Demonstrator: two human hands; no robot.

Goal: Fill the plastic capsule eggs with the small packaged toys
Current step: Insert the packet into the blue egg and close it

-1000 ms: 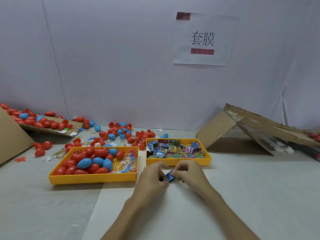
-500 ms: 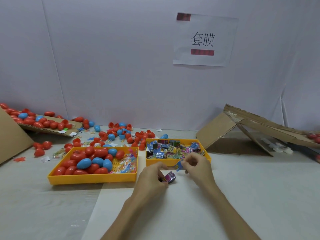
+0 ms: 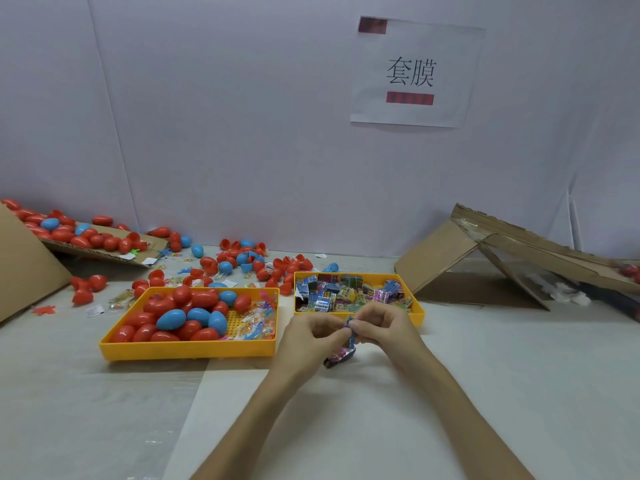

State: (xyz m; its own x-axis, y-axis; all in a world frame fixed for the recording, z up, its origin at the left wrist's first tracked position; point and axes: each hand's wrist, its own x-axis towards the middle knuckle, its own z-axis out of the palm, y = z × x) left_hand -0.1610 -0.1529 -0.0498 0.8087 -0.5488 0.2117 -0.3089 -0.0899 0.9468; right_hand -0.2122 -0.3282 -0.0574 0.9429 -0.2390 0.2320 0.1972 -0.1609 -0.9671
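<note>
My left hand (image 3: 310, 339) and my right hand (image 3: 382, 325) meet in front of the right yellow tray (image 3: 419, 318), which is full of small packaged toys (image 3: 349, 293). Both hands pinch a blue packaged toy (image 3: 349, 329) between their fingertips. A pink and black packet (image 3: 341, 355) sits just under them, by my left fingers; whether it touches the table I cannot tell. The left yellow tray (image 3: 187, 349) holds red and blue capsule eggs (image 3: 183, 315) and clear toy packets (image 3: 258, 322).
Loose red and blue eggs and egg halves (image 3: 242, 261) litter the table behind the trays. A cardboard sheet (image 3: 93, 244) at the far left carries more eggs. A collapsed cardboard box (image 3: 502, 258) lies at the right. A paper sign (image 3: 414, 72) hangs on the wall.
My right hand went toward the toy tray with a blue packet, then came back to my left hand. The pink packet now hangs lower, under the fingers.
</note>
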